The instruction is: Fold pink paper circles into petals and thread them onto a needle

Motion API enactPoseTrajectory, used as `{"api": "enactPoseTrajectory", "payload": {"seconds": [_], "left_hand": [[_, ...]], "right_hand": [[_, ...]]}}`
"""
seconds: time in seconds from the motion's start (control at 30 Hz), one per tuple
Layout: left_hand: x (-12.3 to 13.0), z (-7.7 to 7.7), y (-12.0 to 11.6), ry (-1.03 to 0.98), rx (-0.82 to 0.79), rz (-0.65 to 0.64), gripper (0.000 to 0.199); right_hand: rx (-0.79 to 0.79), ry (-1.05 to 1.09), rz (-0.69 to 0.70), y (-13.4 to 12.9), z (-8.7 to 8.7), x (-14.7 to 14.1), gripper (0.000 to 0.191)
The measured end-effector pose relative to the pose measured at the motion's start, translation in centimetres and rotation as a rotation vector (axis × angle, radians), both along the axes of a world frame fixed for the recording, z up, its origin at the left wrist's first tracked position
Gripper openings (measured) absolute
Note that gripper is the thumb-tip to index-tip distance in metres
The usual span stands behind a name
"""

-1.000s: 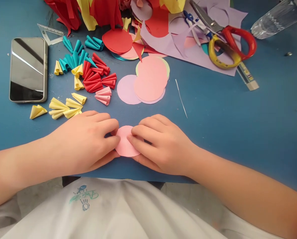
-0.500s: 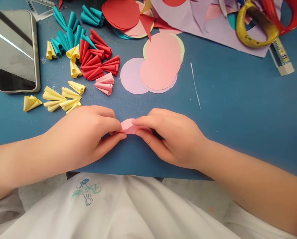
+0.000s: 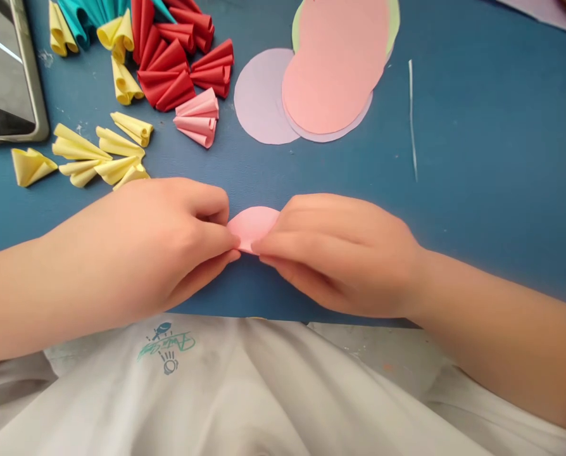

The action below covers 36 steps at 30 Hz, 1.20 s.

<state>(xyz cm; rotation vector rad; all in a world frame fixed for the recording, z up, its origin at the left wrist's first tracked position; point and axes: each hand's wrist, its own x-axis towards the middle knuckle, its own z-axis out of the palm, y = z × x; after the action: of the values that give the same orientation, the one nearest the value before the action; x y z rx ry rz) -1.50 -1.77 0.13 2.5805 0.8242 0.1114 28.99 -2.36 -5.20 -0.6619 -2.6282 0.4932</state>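
Between my two hands is a pink paper piece (image 3: 254,221), held just above the blue table near its front edge. Its far edge is curved and its near edge looks folded over. My left hand (image 3: 178,234) pinches the left end between thumb and forefinger. My right hand (image 3: 340,253) pinches the right end, its fingers covering much of that side. Beyond my hands lie pink paper circles (image 3: 330,88), partly overlapping a lilac paper circle (image 3: 261,95). A folded pink paper petal (image 3: 198,118) rests to their left.
Red folded petals (image 3: 169,76), yellow folded petals (image 3: 121,142) and teal folded petals (image 3: 86,16) lie at the back left. A phone (image 3: 5,76) sits at the left edge. A thin white stick (image 3: 413,120) lies right of the circles. Lilac paper (image 3: 544,11) shows at the top right.
The view has moved closer and lower, so the scissors and back paper pile are out of frame. More of the pink paper's curved far side shows, and my right fingers lie closer together.
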Motion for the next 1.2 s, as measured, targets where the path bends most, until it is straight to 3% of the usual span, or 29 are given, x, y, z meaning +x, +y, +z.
{"api": "enactPoseTrajectory", "payload": {"seconds": [0.13,0.5,0.77,1.2], "left_hand": [[0.2,0.1,-0.3,-0.006,0.012,0.071,0.058],[0.4,-0.5,-0.3,0.012,0.027,0.128,0.053],[0.5,-0.7,-0.3,-0.051,0.058,0.151,0.053],[0.7,-0.8,-0.1,-0.061,0.036,0.161,0.045]], "right_hand": [[-0.061,0.127,-0.074,-0.1,-0.1,-0.1,0.022],[0.077,0.067,-0.173,-0.8,-0.1,-0.6,0.038],[0.145,0.019,-0.1,-0.5,0.7,-0.6,0.037],[0.103,0.015,-0.135,-0.5,1.0,-1.1,0.036]]}}
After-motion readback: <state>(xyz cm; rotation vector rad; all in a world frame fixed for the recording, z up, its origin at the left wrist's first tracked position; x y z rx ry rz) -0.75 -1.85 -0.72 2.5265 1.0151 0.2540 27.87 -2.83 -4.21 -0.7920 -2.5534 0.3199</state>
